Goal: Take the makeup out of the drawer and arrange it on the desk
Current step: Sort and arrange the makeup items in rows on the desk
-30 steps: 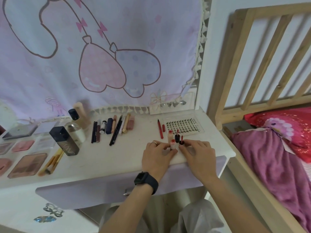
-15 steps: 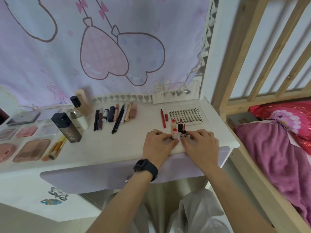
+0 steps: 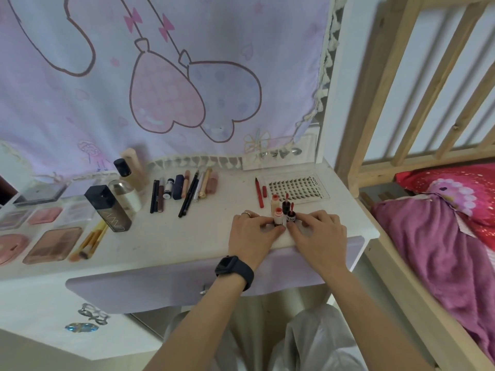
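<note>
Peach-capped white makeup tube (image 3: 278, 216) stands near the front edge of the white surface (image 3: 160, 245), held in my left hand (image 3: 254, 232) in a narrow pinching grip, while my right hand (image 3: 318, 234) pinches the dark red-topped tube (image 3: 291, 217) just beside it; I judge I'm lining them up and must next release gently, short of the clear lash tray (image 3: 294, 187) behind.

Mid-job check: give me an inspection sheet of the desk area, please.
Surface: white desk top, lilac drawer front below.
Job's things: small upright lip tubes front right; row of pencils and slim tubes at back; brown and pink palettes left; clear lash tray right.
Clutter: nothing seen.
Grippers: left hand and right hand each pinch the lip tubes.
Cables: nothing seen.
Surroundings: lilac wall cloth, wooden bed rail, pink bedding.
</note>
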`<state>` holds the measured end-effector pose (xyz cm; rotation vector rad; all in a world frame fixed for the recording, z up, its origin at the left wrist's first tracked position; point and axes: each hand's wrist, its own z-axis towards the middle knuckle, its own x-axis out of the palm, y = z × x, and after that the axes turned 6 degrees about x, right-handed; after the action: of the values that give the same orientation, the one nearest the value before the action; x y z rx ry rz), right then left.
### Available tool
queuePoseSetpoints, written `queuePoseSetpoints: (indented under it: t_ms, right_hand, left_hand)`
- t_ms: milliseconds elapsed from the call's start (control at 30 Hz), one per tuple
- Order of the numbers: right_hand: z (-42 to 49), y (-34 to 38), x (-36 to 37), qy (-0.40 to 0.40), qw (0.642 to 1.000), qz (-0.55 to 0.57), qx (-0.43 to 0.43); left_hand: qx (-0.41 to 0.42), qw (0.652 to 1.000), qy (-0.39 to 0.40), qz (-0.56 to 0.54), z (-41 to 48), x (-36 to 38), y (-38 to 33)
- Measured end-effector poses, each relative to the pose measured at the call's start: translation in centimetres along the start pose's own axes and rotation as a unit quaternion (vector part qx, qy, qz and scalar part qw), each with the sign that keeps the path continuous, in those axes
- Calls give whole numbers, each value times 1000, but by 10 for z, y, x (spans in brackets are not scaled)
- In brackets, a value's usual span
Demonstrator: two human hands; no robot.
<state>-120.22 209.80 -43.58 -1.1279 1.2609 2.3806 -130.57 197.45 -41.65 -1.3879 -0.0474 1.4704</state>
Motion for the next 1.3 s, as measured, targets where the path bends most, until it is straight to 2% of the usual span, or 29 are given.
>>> queuePoseSetpoints:
  t_ms: [200, 333, 467, 633, 767, 833, 900, 1033, 1300]
  right_hand:
    - [-4, 2, -5, 9, 1000, 2, 9]
    - [-24, 1, -17, 9, 996, 88, 17]
    - [-58, 13, -18, 6, 992, 116, -47]
    - [-65, 61, 7, 52, 974, 77, -206]
    - [-46, 99, 36, 139, 963, 6, -230]
    - [-35, 108, 52, 209, 948, -50, -235]
    - [-29, 110, 63, 244, 933, -111, -239]
    - [-27, 106, 70, 246, 932, -127, -232]
    - [-28, 110, 67, 232, 938, -126, -227]
  left_hand:
    - [-1, 1000, 20, 10, -1, -4, -1]
    - [1, 999, 44, 22, -10, -20, 11]
    - [-8, 997, 38, 61, -14, -54, 41]
    - [-42, 991, -1, 124, 2, -97, 76]
    - [-44, 986, -23, 159, 25, -114, 88]
    - [-35, 984, -25, 174, 39, -117, 89]
    - [-28, 981, -21, 192, 54, -116, 89]
    - [-13, 976, -27, 216, 81, -108, 87]
    - [-20, 947, 51, 317, 116, -90, 90]
